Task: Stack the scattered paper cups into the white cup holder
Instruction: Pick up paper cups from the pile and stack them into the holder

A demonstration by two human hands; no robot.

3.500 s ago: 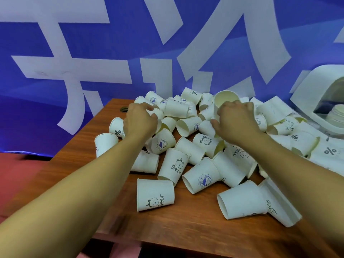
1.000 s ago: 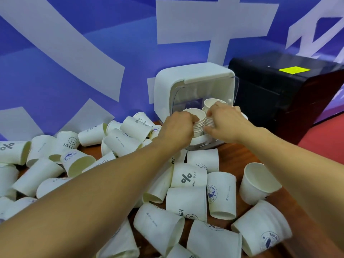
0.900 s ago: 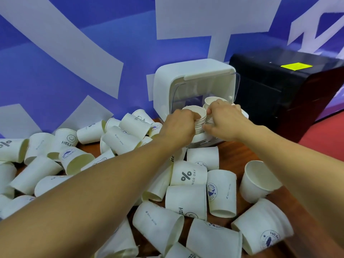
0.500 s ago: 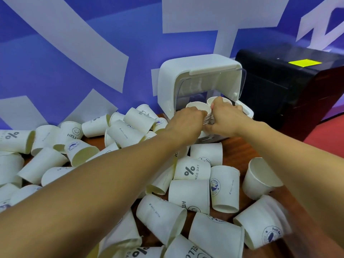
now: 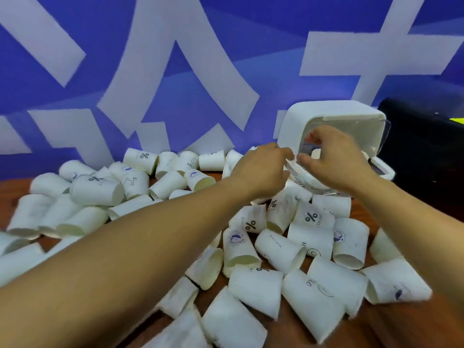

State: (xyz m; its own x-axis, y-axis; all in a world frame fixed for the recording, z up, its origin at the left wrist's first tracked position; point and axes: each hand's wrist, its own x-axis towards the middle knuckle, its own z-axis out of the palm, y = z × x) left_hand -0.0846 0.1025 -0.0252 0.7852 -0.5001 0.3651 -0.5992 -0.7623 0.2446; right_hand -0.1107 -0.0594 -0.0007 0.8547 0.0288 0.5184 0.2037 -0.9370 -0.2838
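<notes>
The left hand (image 5: 261,169) pinches the rim of a nested cup stack (image 5: 297,175), which leans at the mouth of the white cup holder (image 5: 324,116). The right hand (image 5: 336,162) curves over it, thumb and fingers apart; through the blur I cannot tell whether it grips anything. The holder stands just beyond both hands, nearer the right one, its opening facing them. Loose paper cups (image 5: 276,247) lie on their sides across the wooden table (image 5: 391,332). The holder's inside is mostly hidden.
</notes>
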